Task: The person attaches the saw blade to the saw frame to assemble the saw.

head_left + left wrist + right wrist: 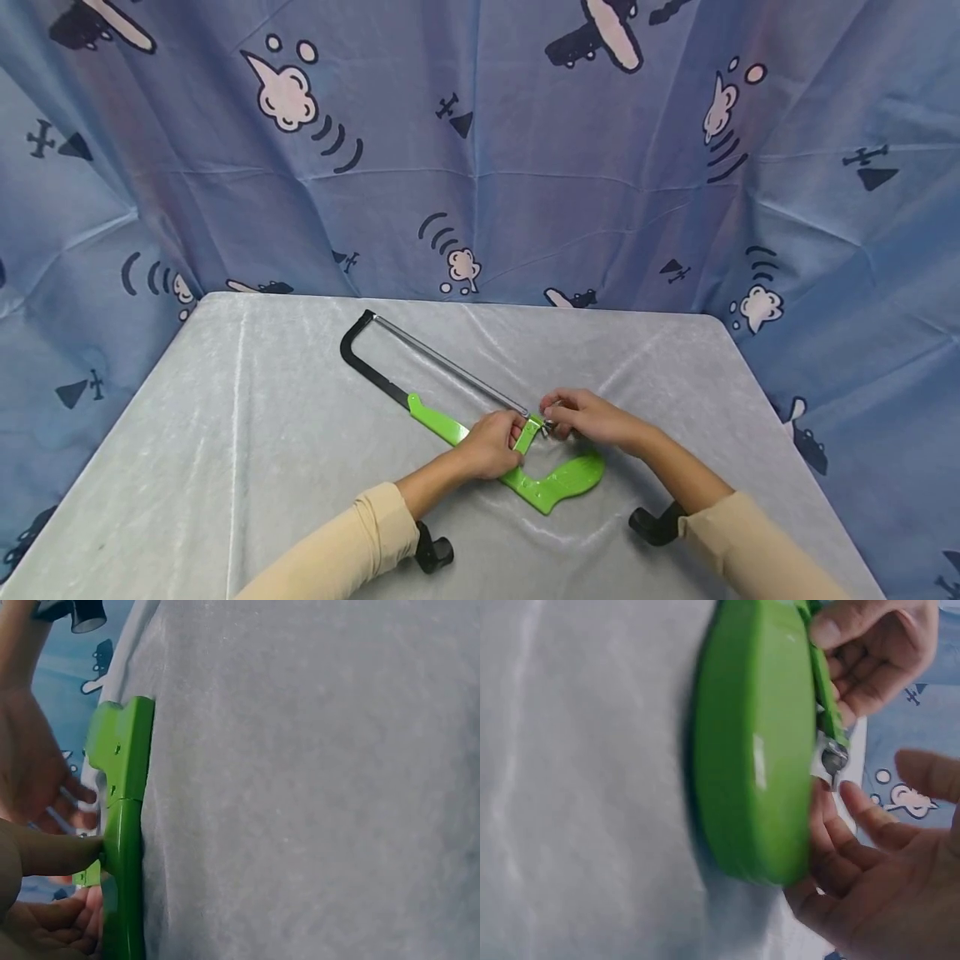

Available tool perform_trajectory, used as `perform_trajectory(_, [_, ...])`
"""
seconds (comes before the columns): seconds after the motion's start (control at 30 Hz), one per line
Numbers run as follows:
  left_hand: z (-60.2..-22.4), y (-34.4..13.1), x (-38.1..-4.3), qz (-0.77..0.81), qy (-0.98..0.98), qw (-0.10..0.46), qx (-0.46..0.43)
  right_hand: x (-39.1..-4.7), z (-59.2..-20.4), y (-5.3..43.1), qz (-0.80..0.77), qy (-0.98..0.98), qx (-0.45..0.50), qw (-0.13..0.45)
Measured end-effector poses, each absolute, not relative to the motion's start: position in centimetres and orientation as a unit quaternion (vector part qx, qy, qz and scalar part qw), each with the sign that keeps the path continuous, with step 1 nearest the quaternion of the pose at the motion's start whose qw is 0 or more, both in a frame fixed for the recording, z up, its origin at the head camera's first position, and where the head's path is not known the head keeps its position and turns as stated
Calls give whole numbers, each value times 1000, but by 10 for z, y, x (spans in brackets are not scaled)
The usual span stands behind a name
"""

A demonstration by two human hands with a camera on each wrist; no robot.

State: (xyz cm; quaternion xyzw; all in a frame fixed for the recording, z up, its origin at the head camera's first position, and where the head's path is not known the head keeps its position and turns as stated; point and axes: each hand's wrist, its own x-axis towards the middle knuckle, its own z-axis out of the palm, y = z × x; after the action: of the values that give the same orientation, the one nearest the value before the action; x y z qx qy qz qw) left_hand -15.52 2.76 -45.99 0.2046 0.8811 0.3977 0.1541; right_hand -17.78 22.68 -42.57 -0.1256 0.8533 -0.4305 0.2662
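A hacksaw with a green handle and black front frame lies slantwise on the table, its blade side toward the back. My left hand grips the green frame by the handle, thumb pressed on one side and fingers curled behind. At the handle end of the blade is a metal wing nut. Beside it is my right hand, fingers slightly bent and thumb apart from the fingertips. In the right wrist view, the rounded green grip partly covers the right fingers.
A pale grey cloth covers the table. Behind it hangs a blue curtain with printed planes and clouds. Black wrist mounts show under both forearms.
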Motion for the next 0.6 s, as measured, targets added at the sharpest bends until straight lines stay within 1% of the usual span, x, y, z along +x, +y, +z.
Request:
perform_trajectory(0.13, [-458,27,-156,390,883,145,218,-178,-417,227,-398,879,-166,206])
perform_trajectory(0.2, [-457,26,-155,386,883,139,230,-179,-412,227,-391,884,-177,186])
perform_trajectory(0.37, [-451,20,-156,383,878,141,251,-180,-401,229,-379,894,-175,162])
perform_trajectory(0.47, [-444,12,-159,381,875,152,258,-182,-394,231,-366,903,-170,149])
perform_trajectory(0.6, [-431,-7,-170,381,871,142,278,-185,-385,236,-341,917,-161,129])
